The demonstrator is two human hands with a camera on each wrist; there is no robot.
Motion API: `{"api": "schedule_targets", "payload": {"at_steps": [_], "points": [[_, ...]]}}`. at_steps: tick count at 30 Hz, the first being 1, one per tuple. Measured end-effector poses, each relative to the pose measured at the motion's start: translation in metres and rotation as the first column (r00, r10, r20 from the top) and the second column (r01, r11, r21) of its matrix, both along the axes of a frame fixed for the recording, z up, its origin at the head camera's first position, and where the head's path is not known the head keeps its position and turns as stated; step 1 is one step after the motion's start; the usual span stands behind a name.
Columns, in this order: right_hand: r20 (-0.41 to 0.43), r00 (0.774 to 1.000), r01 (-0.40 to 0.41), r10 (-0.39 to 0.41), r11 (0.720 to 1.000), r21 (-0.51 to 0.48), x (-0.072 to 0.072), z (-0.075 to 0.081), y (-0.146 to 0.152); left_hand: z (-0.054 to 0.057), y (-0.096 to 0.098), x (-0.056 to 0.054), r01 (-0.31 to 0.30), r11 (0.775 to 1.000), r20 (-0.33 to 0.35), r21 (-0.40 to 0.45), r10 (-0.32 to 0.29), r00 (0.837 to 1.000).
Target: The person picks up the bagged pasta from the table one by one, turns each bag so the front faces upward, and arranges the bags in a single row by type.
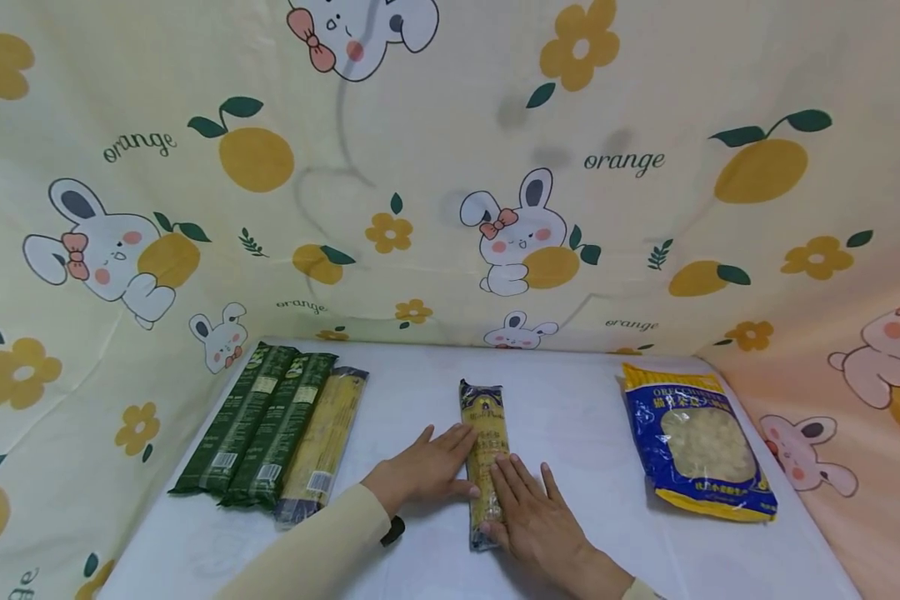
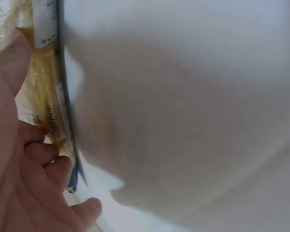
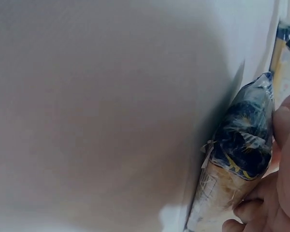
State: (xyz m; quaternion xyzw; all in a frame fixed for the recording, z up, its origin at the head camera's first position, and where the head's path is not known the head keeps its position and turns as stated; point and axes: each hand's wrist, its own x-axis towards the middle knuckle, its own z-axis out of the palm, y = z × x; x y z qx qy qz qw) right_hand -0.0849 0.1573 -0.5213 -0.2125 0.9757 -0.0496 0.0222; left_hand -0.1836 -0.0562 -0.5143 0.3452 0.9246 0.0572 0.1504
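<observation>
The left hand and right hand touch opposite sides of a pasta packet lying mid-way across the counter, each grip spread. A blue bag lies well to the right.

The hands partly hide the pasta packet.

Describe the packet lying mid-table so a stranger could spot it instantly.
On the white table, look between the green packets on the left and the blue-and-yellow bag on the right. There lies a slim yellow packet with a dark blue far end. Unlike its neighbours, it has the left hand and right hand touching it.
</observation>
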Motion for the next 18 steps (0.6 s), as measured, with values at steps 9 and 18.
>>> {"api": "schedule_targets", "payload": {"at_steps": [9, 18], "points": [[-0.025, 0.998, 0.052, -0.053, 0.998, -0.040, -0.008, 0.000, 0.013, -0.009, 0.018, -0.012, 0.059, 0.998, -0.096, -0.013, -0.060, 0.994], [-0.054, 0.992, 0.109, -0.112, 0.992, -0.057, -0.017, -0.002, 0.024, -0.012, 0.048, -0.016, 0.069, 0.998, -0.130, -0.016, -0.070, 0.989]]}}
